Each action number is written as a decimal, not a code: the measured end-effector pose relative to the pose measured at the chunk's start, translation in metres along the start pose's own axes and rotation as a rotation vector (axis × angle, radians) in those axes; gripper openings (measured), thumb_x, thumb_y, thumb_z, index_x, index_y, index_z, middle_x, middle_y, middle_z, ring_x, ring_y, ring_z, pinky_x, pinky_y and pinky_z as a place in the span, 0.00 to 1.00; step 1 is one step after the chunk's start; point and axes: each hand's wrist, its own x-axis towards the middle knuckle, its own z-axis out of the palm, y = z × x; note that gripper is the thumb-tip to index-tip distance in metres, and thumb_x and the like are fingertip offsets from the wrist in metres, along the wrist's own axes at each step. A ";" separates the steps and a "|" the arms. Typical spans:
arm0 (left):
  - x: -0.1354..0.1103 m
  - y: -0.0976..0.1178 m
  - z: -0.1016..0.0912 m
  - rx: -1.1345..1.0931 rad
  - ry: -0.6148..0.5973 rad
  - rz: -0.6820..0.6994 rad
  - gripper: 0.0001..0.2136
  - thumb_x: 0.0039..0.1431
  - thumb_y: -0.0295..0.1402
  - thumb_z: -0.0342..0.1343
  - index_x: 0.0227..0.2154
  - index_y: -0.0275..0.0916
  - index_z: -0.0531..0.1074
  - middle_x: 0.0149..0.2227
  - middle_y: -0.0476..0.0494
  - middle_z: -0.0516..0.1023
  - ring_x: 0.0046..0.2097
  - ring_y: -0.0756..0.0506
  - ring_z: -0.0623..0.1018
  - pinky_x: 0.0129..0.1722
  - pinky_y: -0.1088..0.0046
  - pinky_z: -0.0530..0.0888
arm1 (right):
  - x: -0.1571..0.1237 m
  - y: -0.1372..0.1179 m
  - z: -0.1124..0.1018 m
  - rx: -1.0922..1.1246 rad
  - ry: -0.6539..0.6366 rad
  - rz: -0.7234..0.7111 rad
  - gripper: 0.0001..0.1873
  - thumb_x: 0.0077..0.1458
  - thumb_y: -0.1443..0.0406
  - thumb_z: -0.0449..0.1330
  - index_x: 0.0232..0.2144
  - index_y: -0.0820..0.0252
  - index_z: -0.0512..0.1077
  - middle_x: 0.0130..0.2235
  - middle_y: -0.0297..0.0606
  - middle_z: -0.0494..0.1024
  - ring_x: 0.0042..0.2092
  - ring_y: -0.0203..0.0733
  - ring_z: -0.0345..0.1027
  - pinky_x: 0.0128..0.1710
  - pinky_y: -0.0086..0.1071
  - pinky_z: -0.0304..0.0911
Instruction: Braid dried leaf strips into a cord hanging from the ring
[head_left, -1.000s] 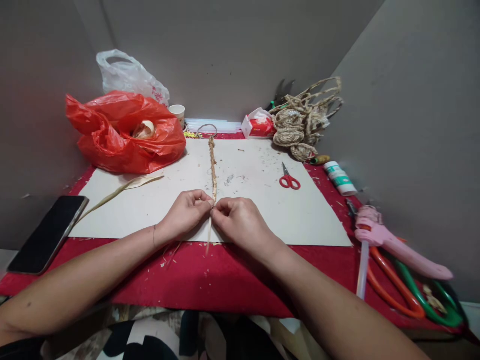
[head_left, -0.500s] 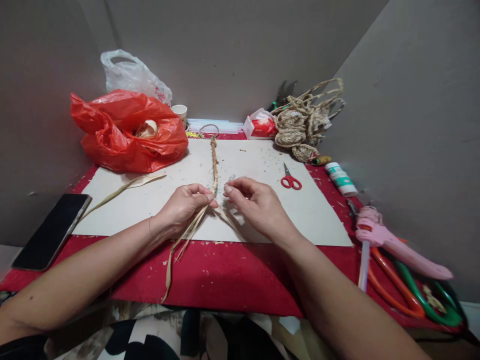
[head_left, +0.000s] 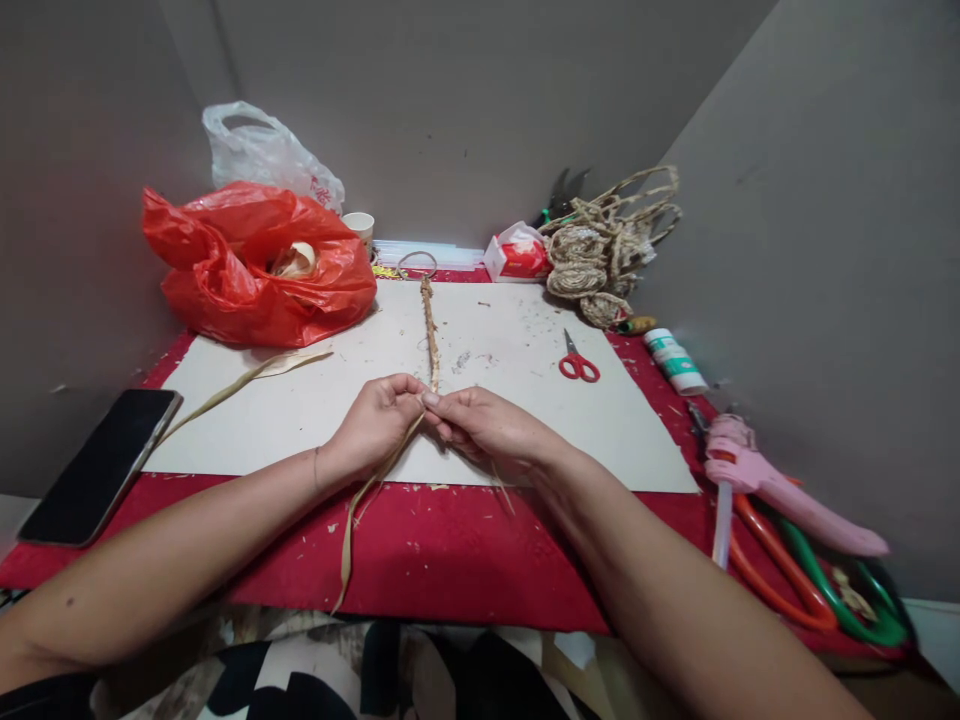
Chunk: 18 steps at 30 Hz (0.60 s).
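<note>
Left hand and right hand pinch a thin tan fibre cord extending toward twelve o'clock. Red-handled metal scissors lie at two o'clock.

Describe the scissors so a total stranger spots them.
On the red cloth lies a white rectangular sheet. Right of its middle are small metal scissors with red looped handles; unlike the orange-handled tool, they lie wholly on the sheet.

On my left I see a black phone, and farther back a red plastic bag. On my right, red-handled scissors lie upon the white board; beyond its edge rests a pink glue gun.
</note>
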 end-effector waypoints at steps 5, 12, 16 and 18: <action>0.002 -0.001 -0.006 0.186 -0.002 0.059 0.04 0.55 0.27 0.48 0.29 0.34 0.67 0.23 0.45 0.75 0.29 0.50 0.74 0.35 0.71 0.70 | 0.001 0.001 0.005 -0.017 0.056 -0.061 0.26 0.54 0.48 0.52 0.14 0.60 0.58 0.11 0.23 0.50 0.14 0.25 0.38 0.14 0.25 0.33; -0.005 0.017 -0.015 0.817 -0.030 0.208 0.09 0.56 0.28 0.46 0.31 0.36 0.73 0.31 0.45 0.76 0.33 0.49 0.72 0.37 0.72 0.67 | 0.002 0.005 0.009 0.014 0.151 -0.058 0.25 0.54 0.50 0.54 0.14 0.60 0.60 0.10 0.25 0.52 0.13 0.26 0.40 0.14 0.25 0.35; -0.010 0.025 -0.014 1.132 -0.009 0.190 0.11 0.58 0.31 0.45 0.27 0.36 0.71 0.26 0.44 0.73 0.28 0.49 0.70 0.32 0.73 0.64 | 0.004 0.006 0.013 0.084 0.206 -0.019 0.22 0.54 0.53 0.54 0.16 0.60 0.65 0.09 0.24 0.53 0.12 0.26 0.40 0.12 0.26 0.34; -0.015 0.026 -0.012 1.238 0.000 0.166 0.12 0.60 0.35 0.43 0.28 0.37 0.70 0.24 0.44 0.72 0.26 0.48 0.68 0.30 0.73 0.63 | 0.004 0.006 0.015 0.133 0.223 -0.021 0.20 0.54 0.53 0.55 0.18 0.61 0.67 0.09 0.24 0.52 0.11 0.26 0.39 0.12 0.26 0.34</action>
